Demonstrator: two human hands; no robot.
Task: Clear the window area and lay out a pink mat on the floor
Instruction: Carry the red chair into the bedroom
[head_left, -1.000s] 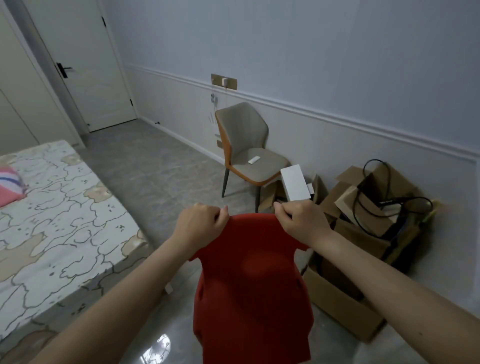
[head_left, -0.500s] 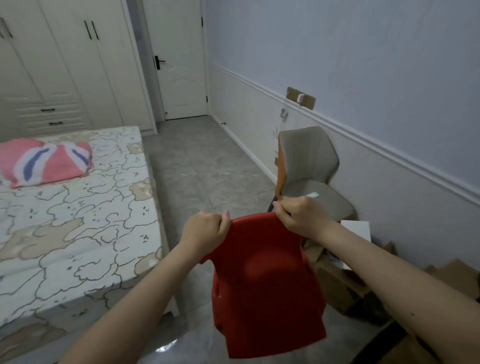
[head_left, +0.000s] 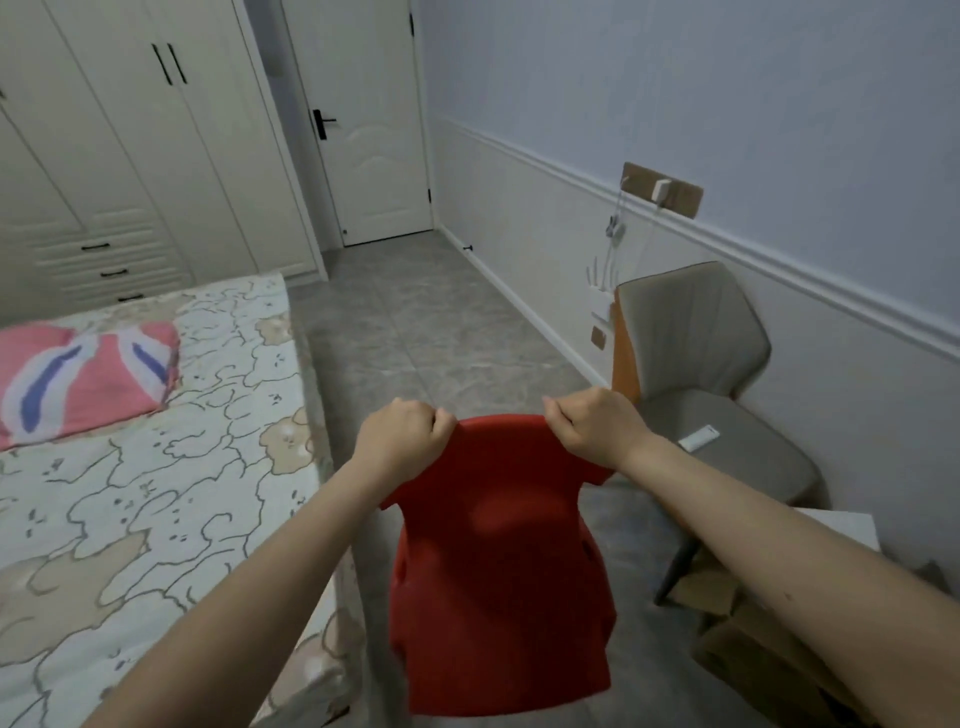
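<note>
Both hands are ours, and each is clamped on the top rim of the red plastic chair (head_left: 501, 561): our left hand (head_left: 400, 441) curls over the rim's left corner, our right hand (head_left: 592, 423) over its right corner, the two apart by the width of the backrest. We hold the chair up in front of us, near the middle of the scene, its back facing us and its lower edge hanging above the grey tiled floor (head_left: 415, 332).

To the left lies the bed (head_left: 156, 493), covered in a cream sheet with a bear pattern, with a pink pillow (head_left: 83, 374) on its far part. Behind it stands the white wardrobe (head_left: 130, 156), and beside that, at the far end, the closed white door (head_left: 369, 130). On the right, against the wall, sits a grey upholstered chair (head_left: 696, 364) with a small white object (head_left: 698, 438) on its seat. Cardboard boxes (head_left: 753, 639) lie at the near right.
</note>
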